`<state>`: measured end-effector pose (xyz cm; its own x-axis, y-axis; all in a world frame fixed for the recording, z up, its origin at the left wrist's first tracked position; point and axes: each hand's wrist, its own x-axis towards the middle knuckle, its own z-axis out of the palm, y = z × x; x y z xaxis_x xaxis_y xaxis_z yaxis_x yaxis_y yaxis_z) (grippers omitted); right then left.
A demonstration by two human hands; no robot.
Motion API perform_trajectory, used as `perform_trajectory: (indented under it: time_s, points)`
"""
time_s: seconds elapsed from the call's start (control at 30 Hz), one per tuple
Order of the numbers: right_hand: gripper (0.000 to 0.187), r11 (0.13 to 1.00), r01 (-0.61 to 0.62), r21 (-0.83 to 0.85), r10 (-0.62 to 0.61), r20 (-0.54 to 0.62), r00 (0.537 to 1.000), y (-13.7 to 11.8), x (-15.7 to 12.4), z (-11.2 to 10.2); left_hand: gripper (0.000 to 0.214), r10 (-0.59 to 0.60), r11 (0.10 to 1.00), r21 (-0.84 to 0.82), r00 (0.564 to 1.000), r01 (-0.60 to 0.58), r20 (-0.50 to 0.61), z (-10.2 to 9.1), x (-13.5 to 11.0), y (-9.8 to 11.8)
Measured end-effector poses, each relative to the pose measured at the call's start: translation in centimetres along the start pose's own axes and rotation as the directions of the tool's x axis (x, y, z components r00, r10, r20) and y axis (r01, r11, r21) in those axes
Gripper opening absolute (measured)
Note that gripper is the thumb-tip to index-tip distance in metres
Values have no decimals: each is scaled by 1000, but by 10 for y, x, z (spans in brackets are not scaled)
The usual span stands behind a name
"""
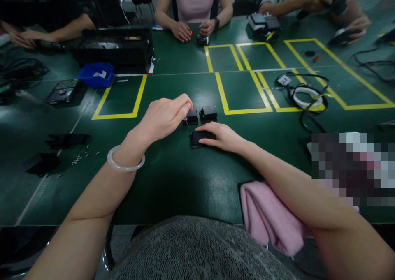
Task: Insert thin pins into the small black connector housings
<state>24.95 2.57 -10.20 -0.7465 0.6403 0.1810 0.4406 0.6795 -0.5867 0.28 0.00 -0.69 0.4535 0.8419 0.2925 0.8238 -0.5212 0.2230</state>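
My left grip [168, 117] is clamping the screwdriver [188, 125], its shaft slanting down to the left end of the black part [194, 140]. My right grip [222, 136] is holding that part, thumb and fingers pressing on it, back from the middle of the surface's [173, 193] near edge. So I'm judging this screwdriver work as under way, not finished; whether a screw is going in or out, I'm not able to tell. Just beyond, toward the far edge, two black blocks [209, 113] are sitting side by side, their state staying unclear to me. Toward the near left corner, loose screws [78, 158] are lying beside black pieces [42, 163], seemingly waiting.
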Motion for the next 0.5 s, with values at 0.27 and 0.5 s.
perform_trajectory:
  time_s: [0.27,0.5]
  points:
    - [41,1000,-7,-3,7,10,1000,-1,0,-1,36,17,995,-100,999,-14,36,-4,2,-2]
    - [41,1000,4,-5,-4,8,1000,0,0,0,35,-3,994,-107,999,-1,-33,1,3,-4]
